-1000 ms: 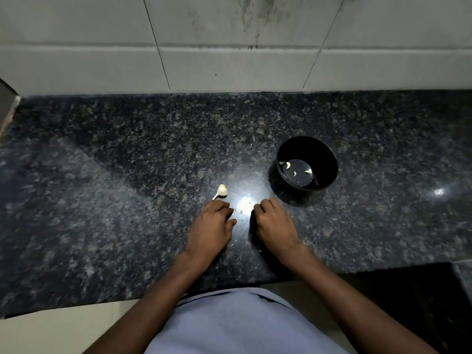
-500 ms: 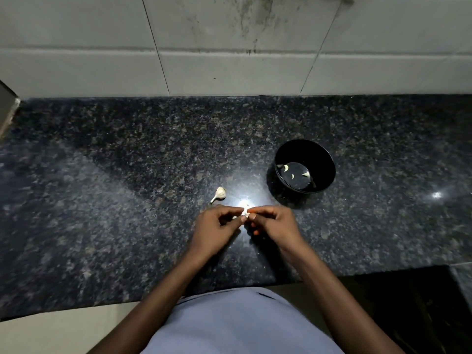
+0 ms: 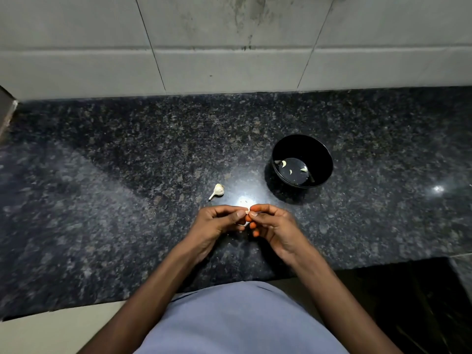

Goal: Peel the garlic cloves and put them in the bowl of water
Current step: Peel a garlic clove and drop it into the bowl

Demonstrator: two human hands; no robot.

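Note:
A small pale garlic clove (image 3: 246, 217) is pinched between the fingertips of my left hand (image 3: 217, 224) and my right hand (image 3: 274, 224), just above the dark granite counter (image 3: 127, 187). Most of the clove is hidden by my fingers. The rest of the garlic bulb (image 3: 217, 190), with its stem, lies on the counter to the upper left of my hands. A black bowl (image 3: 320, 159) stands to the upper right, with water and three peeled cloves (image 3: 284, 163) in it.
A grey tiled wall (image 3: 229, 47) runs along the back of the counter. The counter's front edge lies close to my body, with a step down into a dark recess at the lower right (image 3: 408, 290). A bright light reflection sits just beyond my fingertips.
Both hands have lifted from the counter, where their fingers pressed down, and come together, now pinching a clove between their fingertips. The bulb and bowl have not moved.

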